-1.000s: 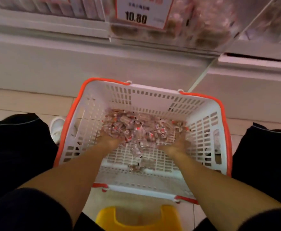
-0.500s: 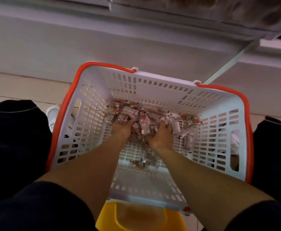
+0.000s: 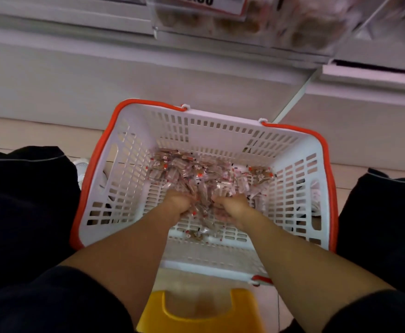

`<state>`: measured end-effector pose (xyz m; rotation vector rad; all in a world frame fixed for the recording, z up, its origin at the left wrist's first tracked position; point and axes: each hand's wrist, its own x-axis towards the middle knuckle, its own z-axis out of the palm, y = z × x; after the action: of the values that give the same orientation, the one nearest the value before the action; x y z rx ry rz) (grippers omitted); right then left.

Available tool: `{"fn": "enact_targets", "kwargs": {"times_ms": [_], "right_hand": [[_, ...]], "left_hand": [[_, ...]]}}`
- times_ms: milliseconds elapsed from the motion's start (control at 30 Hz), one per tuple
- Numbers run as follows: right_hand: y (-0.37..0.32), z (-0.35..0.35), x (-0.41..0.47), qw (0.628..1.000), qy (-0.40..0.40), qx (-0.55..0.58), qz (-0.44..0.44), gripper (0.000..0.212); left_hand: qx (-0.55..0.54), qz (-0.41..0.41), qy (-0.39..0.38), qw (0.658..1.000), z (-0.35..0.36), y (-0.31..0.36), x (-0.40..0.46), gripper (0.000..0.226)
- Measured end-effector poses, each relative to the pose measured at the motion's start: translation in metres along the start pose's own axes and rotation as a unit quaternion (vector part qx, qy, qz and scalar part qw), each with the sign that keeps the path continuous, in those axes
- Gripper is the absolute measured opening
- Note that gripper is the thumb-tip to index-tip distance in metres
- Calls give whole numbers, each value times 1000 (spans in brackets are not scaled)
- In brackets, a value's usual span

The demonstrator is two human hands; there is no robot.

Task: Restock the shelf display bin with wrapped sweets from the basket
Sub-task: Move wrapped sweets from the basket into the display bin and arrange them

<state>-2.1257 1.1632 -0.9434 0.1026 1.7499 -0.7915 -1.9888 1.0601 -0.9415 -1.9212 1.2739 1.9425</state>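
Observation:
A white slotted basket (image 3: 220, 131) with an orange rim stands on the floor in front of me. A heap of wrapped sweets (image 3: 196, 171), clear wrappers with red and brown print, lies on its bottom toward the far side. My left hand (image 3: 177, 205) and my right hand (image 3: 232, 207) are down in the basket, close together, both cupped around a bunch of the sweets held between them. A few loose sweets (image 3: 196, 233) lie nearer to me. The clear shelf display bin (image 3: 280, 22) with sweets inside hangs at the top, behind a price tag (image 3: 206, 3).
A yellow plastic stool (image 3: 196, 313) sits right below the basket, between my dark-clothed knees. The white shelf base (image 3: 100, 73) runs behind the basket. A white shoe (image 3: 81, 164) shows at the basket's left side on the tan floor.
My hands have come together from the two sides of the heap and closed on a bunch of sweets at its near edge. The view tilted down, then back up.

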Motion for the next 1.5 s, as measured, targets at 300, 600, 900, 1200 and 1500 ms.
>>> {"fn": "enact_targets", "kwargs": {"times_ms": [300, 600, 900, 1200, 1500], "right_hand": [[-6, 0, -30, 978, -208, -17, 10, 31], [-24, 2, -27, 975, -166, -133, -60, 35], [22, 8, -8, 920, -19, -374, -118, 24], [3, 8, -9, 940, -33, -326, -90, 15], [-56, -11, -57, 968, 23, -6, -250, 12]], "left_hand": [[-126, -36, -97, 987, -1, 6, -17, 30], [-85, 10, -89, 992, 6, 3, -14, 57], [-144, -18, -30, 989, -1, 7, -6, 52], [-145, 20, 18, 989, 1, 6, -4, 49], [-187, 40, -70, 979, -17, 41, -35, 26]]}}
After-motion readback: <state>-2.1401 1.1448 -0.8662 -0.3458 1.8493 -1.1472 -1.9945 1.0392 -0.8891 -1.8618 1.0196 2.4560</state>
